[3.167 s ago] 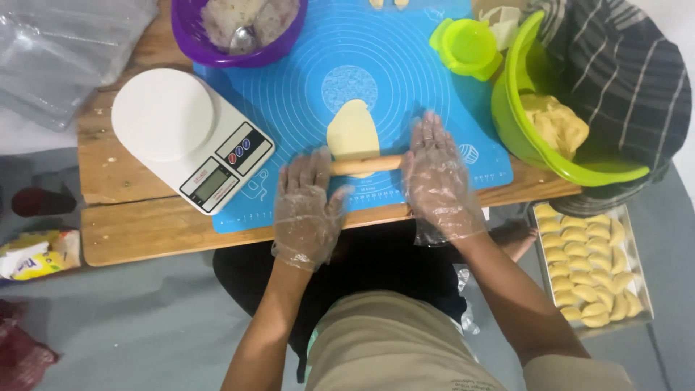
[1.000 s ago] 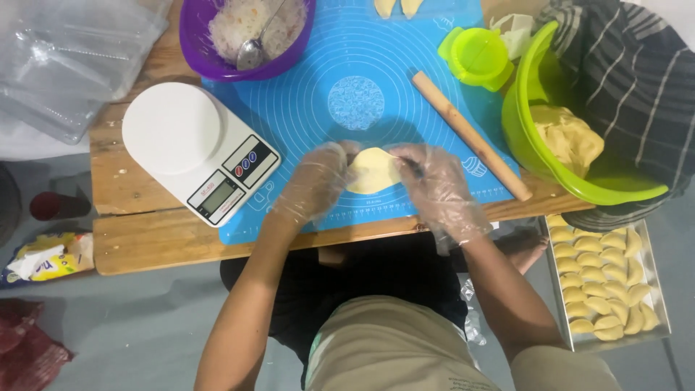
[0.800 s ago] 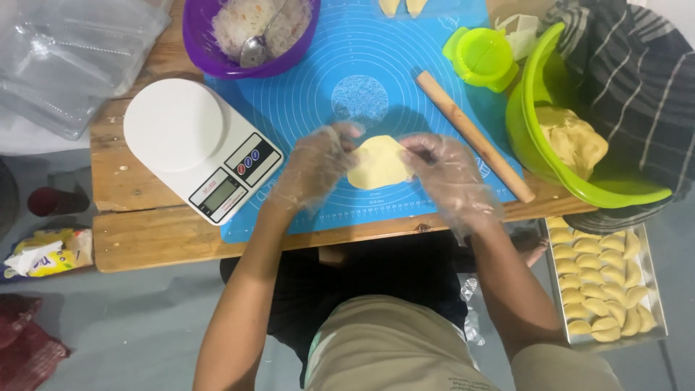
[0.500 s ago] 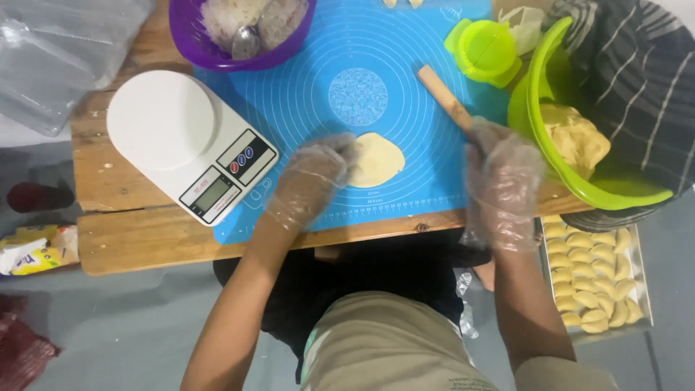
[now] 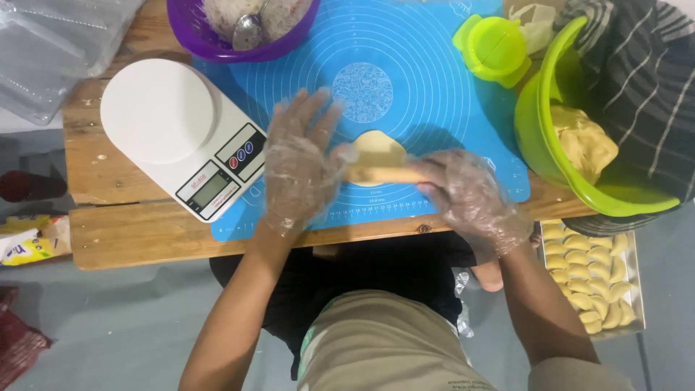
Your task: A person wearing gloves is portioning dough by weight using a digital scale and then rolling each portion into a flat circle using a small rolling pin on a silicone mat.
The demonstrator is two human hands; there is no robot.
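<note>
A single flat piece of pale dough [image 5: 375, 148] is seen between the two gloved hands, lying on the blue silicone mat [image 5: 405, 80], with one wooden rolling pin [image 5: 384, 174] laid across its near edge. The right hand [image 5: 470, 195] is closed around the pin's right end. The left hand [image 5: 298, 163] is spread flat with fingers splayed, its palm pressed down over the pin's left end; nothing is gripped by it.

Uneven pressure is judged the main risk: with one end clasped and the other only pressed, the pin could skew and the dough be thinned on one side or torn. The dough could also cling to the pin and be lifted off the mat, or the mat could slide on the wooden table [image 5: 130, 232] under the push.

Left of the left hand one white kitchen scale [image 5: 181, 137] is set. Beyond both hands one purple bowl [image 5: 217, 40] holding filling and a spoon is found, and beyond the right hand one green dumpling press [image 5: 494, 49]. To the right of the right hand one large green bowl [image 5: 550, 156] with a lump of dough stands, and below it one tray [image 5: 631, 282] of shaped pastries, roughly two dozen, too crowded for a sure count.
</note>
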